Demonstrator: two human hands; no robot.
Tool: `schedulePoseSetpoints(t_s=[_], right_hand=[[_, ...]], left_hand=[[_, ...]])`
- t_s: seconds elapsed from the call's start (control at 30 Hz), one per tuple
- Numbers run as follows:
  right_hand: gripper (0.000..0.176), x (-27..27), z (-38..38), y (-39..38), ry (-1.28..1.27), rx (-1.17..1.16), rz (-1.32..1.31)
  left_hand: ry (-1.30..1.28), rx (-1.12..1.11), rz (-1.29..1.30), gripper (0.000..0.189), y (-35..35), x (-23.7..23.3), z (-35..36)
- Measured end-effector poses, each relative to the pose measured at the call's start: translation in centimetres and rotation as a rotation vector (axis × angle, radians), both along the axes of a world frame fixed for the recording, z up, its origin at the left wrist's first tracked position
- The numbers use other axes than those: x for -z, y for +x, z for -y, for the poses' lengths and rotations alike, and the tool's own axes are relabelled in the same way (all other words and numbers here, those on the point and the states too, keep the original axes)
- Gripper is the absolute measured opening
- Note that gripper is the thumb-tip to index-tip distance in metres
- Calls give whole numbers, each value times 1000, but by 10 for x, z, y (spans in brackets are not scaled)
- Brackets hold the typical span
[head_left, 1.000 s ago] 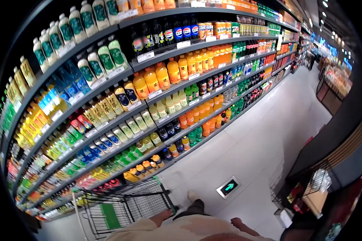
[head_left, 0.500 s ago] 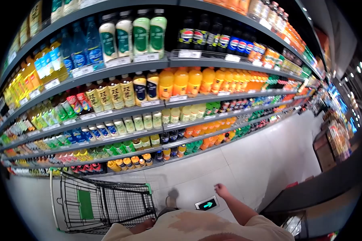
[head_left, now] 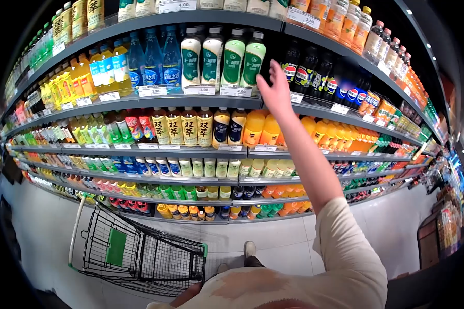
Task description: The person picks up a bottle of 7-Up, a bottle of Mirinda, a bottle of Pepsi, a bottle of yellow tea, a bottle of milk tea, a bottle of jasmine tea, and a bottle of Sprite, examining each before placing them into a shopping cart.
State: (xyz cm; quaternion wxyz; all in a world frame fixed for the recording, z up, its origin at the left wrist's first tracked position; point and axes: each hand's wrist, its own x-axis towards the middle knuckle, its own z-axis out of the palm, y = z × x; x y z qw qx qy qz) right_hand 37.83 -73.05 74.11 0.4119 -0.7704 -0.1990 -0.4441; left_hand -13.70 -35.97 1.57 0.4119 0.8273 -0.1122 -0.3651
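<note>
My right hand [head_left: 274,86] is raised at the upper shelf, fingers apart and holding nothing. Just left of it stands a light-green bottle with a dark green label [head_left: 254,63], the last in a short row; a white-and-green bottle [head_left: 212,59] is farther along. Dark Pepsi bottles [head_left: 290,66] are lined up to the right of the hand, past a dark gap. Low at my left side, part of my left hand [head_left: 192,291] shows beside the near end of a shopping cart [head_left: 144,252]; its fingers are hidden.
Shelves of bottled drinks curve across the view, with price tags [head_left: 235,91] along the edges. Orange drink bottles [head_left: 269,129] fill the shelf below my right forearm. On the tiled floor [head_left: 286,234] are my feet, and a stacked display [head_left: 446,226] stands far right.
My right hand has risen from low over the floor to the upper shelf beside the green bottles. The view has turned and come closer to the shelves; one foot has stepped forward.
</note>
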Motion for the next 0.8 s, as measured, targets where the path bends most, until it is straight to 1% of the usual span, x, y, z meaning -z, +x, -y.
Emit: schedulePoseSetpoints(t_s=[0.07, 0.1, 0.13, 0.17, 0.2, 0.23, 0.33, 0.4, 0.47, 0.53, 0.57, 0.6, 0.67, 0.7, 0.73, 0.77, 0.8], right_hand=[[74, -22, -5, 35, 16, 142, -32], [81, -29, -1, 53, -21, 139, -101], [78, -42, -4, 47, -36, 177, -233], [72, -50, -2, 45, -72, 111, -277], [67, -53, 2, 47, -111, 45, -319], [58, -52, 5, 55, -128, 25, -325], [56, -51, 12, 50, -105, -54, -335], [54, -43, 18, 41, -10, -191, -260], [55, -33, 26, 28, -71, -217, -108], [55, -14, 37, 31, -170, -268, 241], [60, -1, 41, 34, -154, -258, 445], [63, 7, 45, 42, -128, -347, 603], [64, 13, 40, 22, 59, -605, 692], [65, 21, 36, 5, 196, -800, 629], [65, 29, 33, -15, 334, -990, 559], [62, 37, 30, -33, 487, -1237, 416], [59, 49, 31, -50, 643, -1476, 261]], left_hand=[[158, -29, -76, 46, -1, -3, 3], [177, 33, 225, 46, -12, -2, 3], [263, 75, 575, 46, -24, -4, 2], [379, 62, 903, 46, -34, -6, 4], [292, -159, 3, 46, -13, -12, 0], [318, -204, -75, 47, -9, -16, 7], [387, -275, -176, 48, 6, -33, 21], [427, -299, -223, 49, 12, -40, 27], [464, -316, -271, 50, 17, -45, 36], [500, -327, -317, 51, 19, -56, 47], [516, -338, -339, 51, 20, -61, 53], [536, -352, -363, 52, 19, -69, 59], [586, -369, -397, 52, 17, -77, 72], [592, -378, -413, 52, 18, -74, 73], [526, -418, -412, 55, 23, -64, 71], [459, -460, -410, 58, 23, -61, 74], [462, -468, -434, 58, 26, -73, 78]])
